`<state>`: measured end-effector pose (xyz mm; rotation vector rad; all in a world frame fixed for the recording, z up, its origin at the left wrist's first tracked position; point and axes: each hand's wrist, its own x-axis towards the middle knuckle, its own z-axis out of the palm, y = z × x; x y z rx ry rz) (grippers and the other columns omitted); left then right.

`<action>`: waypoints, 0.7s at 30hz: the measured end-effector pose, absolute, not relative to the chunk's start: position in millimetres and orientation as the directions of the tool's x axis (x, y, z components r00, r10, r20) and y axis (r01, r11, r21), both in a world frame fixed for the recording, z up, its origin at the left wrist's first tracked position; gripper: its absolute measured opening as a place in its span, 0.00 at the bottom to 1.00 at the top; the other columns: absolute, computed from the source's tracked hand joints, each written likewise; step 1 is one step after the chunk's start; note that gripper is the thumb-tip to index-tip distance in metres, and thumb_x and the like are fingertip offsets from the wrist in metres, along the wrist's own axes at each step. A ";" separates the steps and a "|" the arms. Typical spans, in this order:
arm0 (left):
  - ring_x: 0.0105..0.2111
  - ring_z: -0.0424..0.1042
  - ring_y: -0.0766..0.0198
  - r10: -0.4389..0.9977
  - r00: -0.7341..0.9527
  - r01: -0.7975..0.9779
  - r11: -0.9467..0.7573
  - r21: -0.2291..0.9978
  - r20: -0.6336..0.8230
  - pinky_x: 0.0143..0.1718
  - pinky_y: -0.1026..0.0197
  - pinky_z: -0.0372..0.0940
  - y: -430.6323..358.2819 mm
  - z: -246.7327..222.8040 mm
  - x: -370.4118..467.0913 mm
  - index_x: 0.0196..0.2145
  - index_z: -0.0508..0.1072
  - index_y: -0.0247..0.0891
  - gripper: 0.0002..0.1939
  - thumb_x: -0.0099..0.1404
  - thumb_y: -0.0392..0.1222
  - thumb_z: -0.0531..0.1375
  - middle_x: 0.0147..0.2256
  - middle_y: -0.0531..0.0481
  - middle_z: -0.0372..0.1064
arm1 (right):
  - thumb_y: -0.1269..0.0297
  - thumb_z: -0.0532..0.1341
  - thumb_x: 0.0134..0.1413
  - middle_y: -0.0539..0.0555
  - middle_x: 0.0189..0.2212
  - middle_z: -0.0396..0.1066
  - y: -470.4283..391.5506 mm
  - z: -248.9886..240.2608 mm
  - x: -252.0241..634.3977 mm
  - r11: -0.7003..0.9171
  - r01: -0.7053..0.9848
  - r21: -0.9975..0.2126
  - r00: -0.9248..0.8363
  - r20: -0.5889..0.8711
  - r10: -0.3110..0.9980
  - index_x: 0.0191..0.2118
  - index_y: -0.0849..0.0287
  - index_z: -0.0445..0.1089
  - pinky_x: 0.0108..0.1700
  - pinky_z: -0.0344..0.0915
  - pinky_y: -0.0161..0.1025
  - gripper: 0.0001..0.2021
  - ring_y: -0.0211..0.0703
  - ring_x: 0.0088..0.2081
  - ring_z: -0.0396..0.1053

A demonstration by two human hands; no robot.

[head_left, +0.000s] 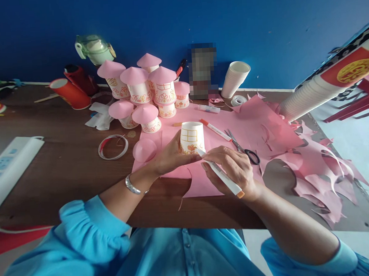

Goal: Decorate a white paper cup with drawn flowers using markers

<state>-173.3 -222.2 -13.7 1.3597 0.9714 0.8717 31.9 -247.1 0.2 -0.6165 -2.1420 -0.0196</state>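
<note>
My left hand [172, 155] holds an upside-down white paper cup [192, 134] from its left side and below. The cup carries a yellow window grid and orange-brown flower drawings near its lower rim. In my right hand [232, 168] is a white marker [225, 178] with an orange end, its tip at the lower right of the cup. Beyond the cup lies an orange-capped marker [215, 130] beside black-handled scissors [242, 147]. Several decorated cups with pink cone roofs [163, 86] stand behind, some stacked. A loose pink cone [144, 150] lies left of my left hand.
Pink paper sheets [264, 121] and cut scraps [323, 180] cover the right side. A tape roll [113, 147] and a power strip [11, 167] lie left. Stacked white cups [235, 78], a red cup [70, 93] and a green-lidded jar [95, 50] stand near the blue wall.
</note>
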 end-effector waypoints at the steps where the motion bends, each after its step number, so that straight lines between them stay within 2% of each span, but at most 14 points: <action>1: 0.42 0.68 0.56 0.926 0.375 0.048 0.037 0.998 -0.052 0.42 0.53 0.69 -222.0 -13.6 -173.2 0.48 0.66 0.39 0.33 0.53 0.56 0.75 0.40 0.48 0.67 | 0.77 0.63 0.61 0.53 0.33 0.77 -247.1 0.4 32.0 0.875 0.438 -0.205 -0.486 0.765 0.422 0.47 0.58 0.69 0.33 0.75 0.37 0.11 0.42 0.32 0.77; 8: 0.44 0.69 0.54 0.929 0.362 0.051 0.065 0.997 -0.079 0.45 0.52 0.69 -222.7 -17.1 -174.9 0.50 0.64 0.39 0.36 0.53 0.55 0.75 0.42 0.47 0.68 | 0.78 0.62 0.58 0.52 0.31 0.77 -248.0 5.0 32.2 0.870 0.453 -0.193 -0.491 0.761 0.425 0.45 0.58 0.68 0.32 0.73 0.37 0.11 0.41 0.30 0.76; 21: 0.42 0.67 0.58 0.926 0.370 0.031 0.071 0.997 -0.078 0.43 0.54 0.67 -222.3 -19.0 -174.2 0.49 0.63 0.39 0.35 0.53 0.53 0.75 0.42 0.48 0.66 | 0.78 0.62 0.60 0.50 0.31 0.77 -248.0 7.6 29.7 0.876 0.429 -0.220 -0.494 0.755 0.432 0.44 0.56 0.67 0.30 0.73 0.36 0.10 0.39 0.29 0.76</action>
